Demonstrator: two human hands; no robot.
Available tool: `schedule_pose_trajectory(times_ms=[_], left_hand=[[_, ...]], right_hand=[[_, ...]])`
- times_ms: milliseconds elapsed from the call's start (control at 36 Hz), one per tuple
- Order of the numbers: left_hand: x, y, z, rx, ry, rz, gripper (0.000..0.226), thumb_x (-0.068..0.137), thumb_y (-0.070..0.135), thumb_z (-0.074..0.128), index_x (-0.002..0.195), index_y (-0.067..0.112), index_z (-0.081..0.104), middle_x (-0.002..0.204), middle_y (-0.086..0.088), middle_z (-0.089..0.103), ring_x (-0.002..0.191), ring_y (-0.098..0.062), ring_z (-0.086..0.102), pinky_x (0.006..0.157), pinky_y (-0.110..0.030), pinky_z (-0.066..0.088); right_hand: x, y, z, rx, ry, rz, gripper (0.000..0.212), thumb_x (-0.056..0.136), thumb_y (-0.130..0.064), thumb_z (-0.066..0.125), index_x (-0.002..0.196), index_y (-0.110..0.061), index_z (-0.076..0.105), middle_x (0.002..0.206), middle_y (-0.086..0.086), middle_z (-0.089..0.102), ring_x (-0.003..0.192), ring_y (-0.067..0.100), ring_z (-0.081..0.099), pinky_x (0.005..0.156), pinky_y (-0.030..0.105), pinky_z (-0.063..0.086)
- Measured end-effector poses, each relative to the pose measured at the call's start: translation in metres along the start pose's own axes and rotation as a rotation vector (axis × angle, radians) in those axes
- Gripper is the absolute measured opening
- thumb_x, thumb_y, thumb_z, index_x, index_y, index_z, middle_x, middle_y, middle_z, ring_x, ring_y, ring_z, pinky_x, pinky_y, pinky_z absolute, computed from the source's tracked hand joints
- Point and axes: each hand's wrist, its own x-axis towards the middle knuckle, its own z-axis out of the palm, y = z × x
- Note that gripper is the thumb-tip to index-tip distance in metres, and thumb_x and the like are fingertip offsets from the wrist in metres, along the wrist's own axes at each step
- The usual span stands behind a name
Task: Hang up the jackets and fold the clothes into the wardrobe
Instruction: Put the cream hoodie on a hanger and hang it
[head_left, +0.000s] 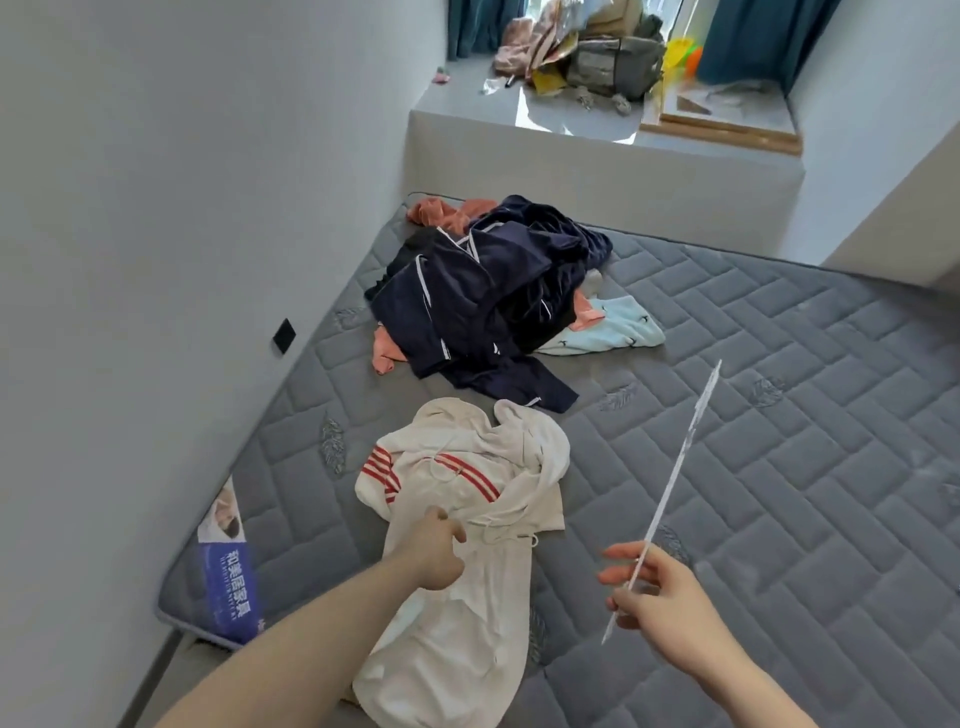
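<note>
White, red-striped jacket (457, 499) lies on the mattress (779, 389) at lower centre, left hand (439, 553) pinching its fabric. Right hand (657, 592) grips a thin white hanger (675, 475) edge-on. Hanging looks underway; next, opening the collar for the hanger.

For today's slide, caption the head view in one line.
Left hand grips white red-striped jacket on grey mattress; right hand holds clear hanger.

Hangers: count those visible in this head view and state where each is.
1. A white hanger, seen edge-on, is held by the right hand above the mattress. Others may be hidden.
</note>
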Motion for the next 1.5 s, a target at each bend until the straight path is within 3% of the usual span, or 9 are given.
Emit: schedule_pose_trajectory(times_ms=[250,444,639,778,944,1028,1167,1333,1500], left_hand=[[0.157,0.005,0.037,0.198,-0.111,0.086,0.052,0.093,0.019,0.052,0.144,0.028,0.053,0.168,-0.010,0.008,0.155,-0.028,0.003,0.124,-0.040,0.013],[0.207,0.007,0.081,0.200,-0.146,0.069,0.057,0.092,0.024,0.050,0.148,0.018,0.047,0.162,-0.004,0.024,0.149,-0.032,0.015,0.121,-0.044,0.023],[0.153,0.022,0.038,-0.617,0.089,-0.001,0.021,0.083,0.014,0.076,0.069,0.028,0.070,0.085,0.006,0.069,0.090,-0.015,0.066,0.083,-0.024,0.054],[0.052,0.034,-0.036,-0.981,0.145,0.113,0.030,0.086,0.007,0.077,0.073,0.017,0.052,0.067,0.008,0.049,0.065,-0.009,0.044,0.057,-0.013,0.037],[-0.075,0.073,-0.098,-1.270,0.122,0.318,0.021,0.091,0.006,0.071,0.087,0.017,0.054,0.085,-0.004,0.050,0.082,-0.016,0.049,0.075,-0.027,0.041],[-0.133,0.100,-0.109,-1.170,0.177,0.465,0.020,0.094,-0.001,0.065,0.093,0.017,0.055,0.085,0.010,0.058,0.082,-0.007,0.053,0.075,-0.018,0.044],[-0.223,0.132,-0.112,-0.792,0.268,0.676,0.021,0.094,0.001,0.064,0.106,0.015,0.054,0.097,0.022,0.059,0.097,0.000,0.058,0.089,-0.020,0.048],[-0.282,0.138,-0.082,-0.467,0.262,0.679,0.019,0.095,0.022,0.062,0.103,0.033,0.049,0.101,0.022,0.054,0.091,0.001,0.053,0.081,-0.022,0.043],[-0.311,0.112,-0.064,-0.527,-0.050,0.630,0.027,0.092,0.020,0.071,0.113,0.024,0.055,0.073,0.025,0.051,0.066,-0.001,0.045,0.073,-0.015,0.041]], right_hand=[[0.094,0.034,0.034,0.012,0.071,0.095,0.041,0.081,0.023,0.055,0.099,-0.010,0.070,0.084,0.010,0.076,0.064,0.022,0.069,0.058,0.033,0.055],[0.123,0.065,0.048,-0.032,0.037,0.168,0.036,0.081,0.020,0.056,0.096,-0.009,0.070,0.081,0.009,0.077,0.065,0.024,0.072,0.059,0.033,0.055],[0.088,0.053,0.051,0.014,0.132,0.183,0.032,0.079,0.033,0.038,0.068,0.006,0.050,0.077,0.027,0.071,0.055,0.028,0.066,0.049,0.017,0.050],[0.048,0.019,0.057,0.025,0.128,0.125,0.033,0.093,0.021,0.041,0.068,-0.001,0.044,0.090,0.022,0.068,0.050,0.011,0.064,0.051,0.021,0.050],[-0.024,-0.030,0.074,0.036,0.075,-0.081,0.030,0.084,0.005,0.073,0.082,-0.008,0.046,0.114,-0.005,0.072,0.096,0.009,0.070,0.078,0.025,0.056],[-0.050,-0.066,0.070,0.352,0.037,-0.061,0.019,0.092,-0.018,0.071,0.084,-0.008,0.057,0.111,0.005,0.075,0.101,0.019,0.072,0.086,0.038,0.059],[-0.068,-0.108,0.036,0.617,-0.286,0.145,0.063,0.089,-0.066,0.054,0.113,-0.012,0.076,0.116,0.015,0.073,0.113,0.032,0.067,0.100,0.052,0.050],[-0.080,-0.138,0.015,0.418,-0.450,0.163,0.013,0.089,-0.010,0.060,0.078,-0.005,0.063,0.072,0.011,0.062,0.065,0.023,0.063,0.060,0.033,0.052],[-0.105,-0.173,0.009,0.224,-0.206,-0.150,0.032,0.069,0.005,0.045,0.059,-0.022,0.032,0.061,-0.001,0.029,0.056,0.014,0.026,0.049,0.027,0.020]])
